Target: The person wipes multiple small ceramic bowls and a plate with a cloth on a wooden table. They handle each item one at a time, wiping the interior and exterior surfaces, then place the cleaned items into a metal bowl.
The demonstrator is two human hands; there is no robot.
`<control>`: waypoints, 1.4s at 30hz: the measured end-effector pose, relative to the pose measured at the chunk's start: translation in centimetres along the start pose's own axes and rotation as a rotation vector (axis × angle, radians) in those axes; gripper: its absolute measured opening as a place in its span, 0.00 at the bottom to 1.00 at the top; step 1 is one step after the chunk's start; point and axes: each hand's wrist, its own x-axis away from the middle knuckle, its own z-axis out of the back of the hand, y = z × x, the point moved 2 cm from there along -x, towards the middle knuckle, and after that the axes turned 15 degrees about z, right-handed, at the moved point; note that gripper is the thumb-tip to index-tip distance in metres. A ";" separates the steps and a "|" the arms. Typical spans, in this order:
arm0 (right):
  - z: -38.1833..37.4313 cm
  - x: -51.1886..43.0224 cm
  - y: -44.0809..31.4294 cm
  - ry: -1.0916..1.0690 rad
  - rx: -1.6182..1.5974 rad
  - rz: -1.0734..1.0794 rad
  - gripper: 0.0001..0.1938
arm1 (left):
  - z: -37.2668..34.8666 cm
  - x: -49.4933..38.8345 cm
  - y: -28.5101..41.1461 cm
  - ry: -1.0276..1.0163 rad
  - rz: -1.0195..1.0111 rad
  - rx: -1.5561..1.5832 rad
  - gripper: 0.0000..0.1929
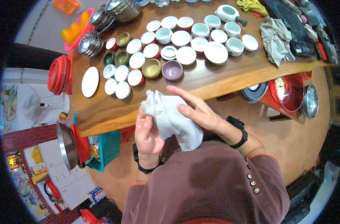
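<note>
A pale grey cloth [172,114] is bunched between my two hands, in front of the wooden table's near edge. My left hand [149,134] grips its left side, fingers behind the folds. My right hand [199,110] rests on its upper right, thumb on the cloth and index finger stretched out. Whether something is wrapped inside is hidden. Beyond my hands, small cups and bowls stand in loose rows, among them a purple bowl [172,70], an olive bowl [151,68] and a white bowl [215,52]. A white oval dish [90,81] lies to their left.
The wooden table [114,112] has a curved near edge. On it are stacked metal bowls [90,43], a side-handled teapot [227,13] and a crumpled cloth [276,39]. Below right is a red basin [287,92]; below left, a teal bin [110,148].
</note>
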 end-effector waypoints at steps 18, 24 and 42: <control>1.5 0.3 -5.6 -0.069 0.968 0.348 0.15 | 4.1 0.6 -1.6 0.347 0.018 -0.436 0.12; -2.5 0.0 -3.8 -0.441 1.085 0.241 0.20 | 2.0 0.1 -2.6 0.066 0.042 -0.402 0.34; 0.4 -0.8 -0.2 -0.259 0.539 -0.064 0.20 | 3.8 0.4 1.7 -0.037 0.291 -0.483 0.14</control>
